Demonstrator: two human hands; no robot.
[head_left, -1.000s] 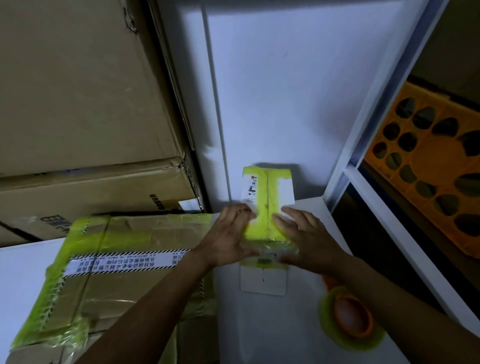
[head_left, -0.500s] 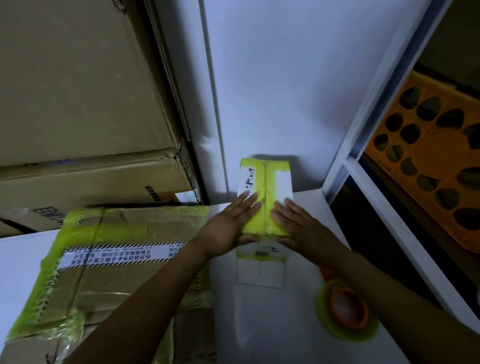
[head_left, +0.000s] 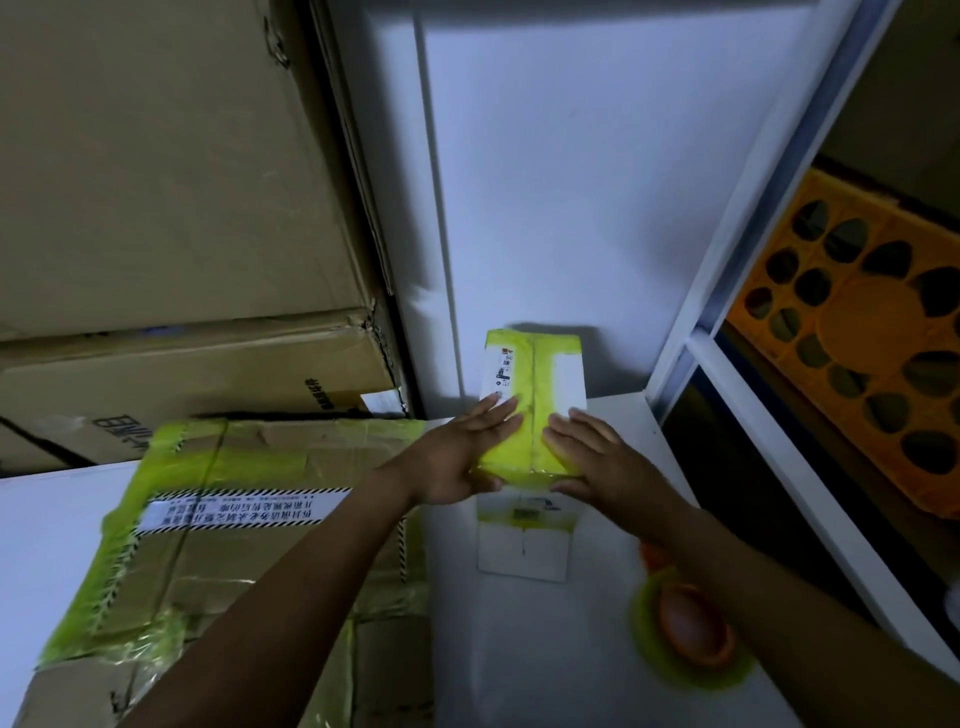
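Small white box (head_left: 569, 376) stood at the far edge of the desk (head_left: 519, 660), by the wall (head_left: 571, 208). Left hand (head_left: 460, 460) and right hand (head_left: 605, 465) lay flat on its top, fingers (head_left: 501, 415) straight, either side of the seam, apparently to press the yellow tape (head_left: 540, 410) down; tape roll (head_left: 691, 636) rested near right

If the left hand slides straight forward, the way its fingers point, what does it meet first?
The left hand lies flat on the taped small box. Going on, it would cross the printed label, then probably reach the white wall behind, though depth is unclear.
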